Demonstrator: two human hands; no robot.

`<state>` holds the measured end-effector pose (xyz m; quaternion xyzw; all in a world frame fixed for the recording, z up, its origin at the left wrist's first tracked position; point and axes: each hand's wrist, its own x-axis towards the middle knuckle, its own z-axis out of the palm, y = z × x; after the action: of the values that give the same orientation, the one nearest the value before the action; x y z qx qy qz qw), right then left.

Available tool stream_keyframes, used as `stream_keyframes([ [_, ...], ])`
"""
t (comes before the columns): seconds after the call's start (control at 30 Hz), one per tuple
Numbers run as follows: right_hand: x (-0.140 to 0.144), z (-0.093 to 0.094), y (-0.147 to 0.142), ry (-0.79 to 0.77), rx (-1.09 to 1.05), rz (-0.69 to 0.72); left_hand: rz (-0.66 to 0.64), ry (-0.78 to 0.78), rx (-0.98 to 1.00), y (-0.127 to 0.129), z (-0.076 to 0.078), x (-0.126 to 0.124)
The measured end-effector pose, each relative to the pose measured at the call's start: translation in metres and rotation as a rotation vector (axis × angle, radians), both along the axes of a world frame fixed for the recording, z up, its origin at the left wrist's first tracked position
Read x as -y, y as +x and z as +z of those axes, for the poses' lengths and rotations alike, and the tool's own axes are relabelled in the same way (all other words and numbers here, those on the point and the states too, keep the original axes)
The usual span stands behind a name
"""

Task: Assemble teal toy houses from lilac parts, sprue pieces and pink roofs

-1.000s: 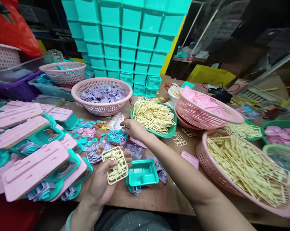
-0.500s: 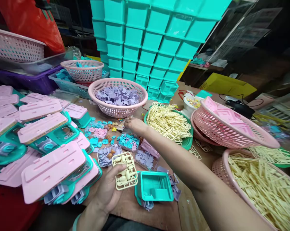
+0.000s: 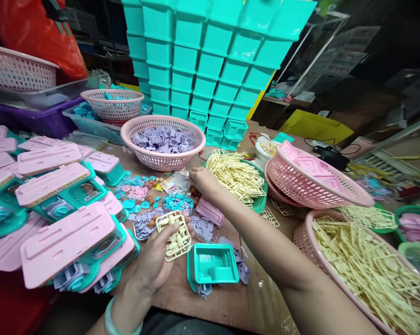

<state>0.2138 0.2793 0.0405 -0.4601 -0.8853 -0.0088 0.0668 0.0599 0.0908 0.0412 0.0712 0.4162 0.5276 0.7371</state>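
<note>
My left hand holds a cream plastic parts frame above the table's near edge. A teal plastic tray lies just to its right on the wooden table, with purple pieces tucked around it. My right hand reaches forward over small bags of tiny parts, fingers curled down onto them; whether it grips anything is hidden. Teal, pink and purple small parts lie between my hands.
Pink-lidded teal cases pile up at left. A pink basket of purple pieces, a green bowl of cream frames, pink baskets and a big basket of cream frames ring the work spot. Stacked teal boxes stand behind.
My right hand has shifted slightly right and nearer over the small bags. The left hand keeps the cream frame, tilted a little differently. The view has swung slightly.
</note>
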Motion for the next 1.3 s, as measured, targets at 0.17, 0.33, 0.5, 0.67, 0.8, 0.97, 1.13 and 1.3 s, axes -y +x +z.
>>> stream_keyframes([
  [0.17, 0.011, 0.005, 0.008, 0.092, -0.115, -0.091, 0.034, 0.009, -0.014, 0.004, 0.007, -0.001],
  [0.33, 0.079, 0.014, 0.009, 0.169, -0.202, 0.162, 0.129, 0.088, 0.098, 0.004, 0.006, -0.008],
  [0.5, 0.104, 0.023, -0.015, -0.155, -0.297, 0.447, 0.256, 0.084, 0.007, -0.003, -0.009, -0.005],
  [0.67, 0.027, 0.016, -0.074, -0.31, -0.095, -0.095, 0.157, 0.059, -0.034, -0.01, -0.012, 0.011],
  [0.8, -0.003, -0.007, -0.116, -0.337, -0.017, -0.182, 0.15, 0.079, -0.054, -0.017, -0.013, 0.019],
  [0.97, 0.002, -0.003, -0.114, -0.385, -0.139, -0.132, 0.122, 0.082, -0.026, -0.024, -0.014, 0.023],
  [1.13, 0.044, 0.038, -0.035, -0.371, -0.42, -0.095, 0.117, 0.034, 0.026, -0.025, -0.007, 0.026],
  [1.3, 0.135, 0.05, 0.061, -0.622, -0.7, 0.106, 0.092, 0.053, -0.013, -0.016, -0.009, 0.027],
])
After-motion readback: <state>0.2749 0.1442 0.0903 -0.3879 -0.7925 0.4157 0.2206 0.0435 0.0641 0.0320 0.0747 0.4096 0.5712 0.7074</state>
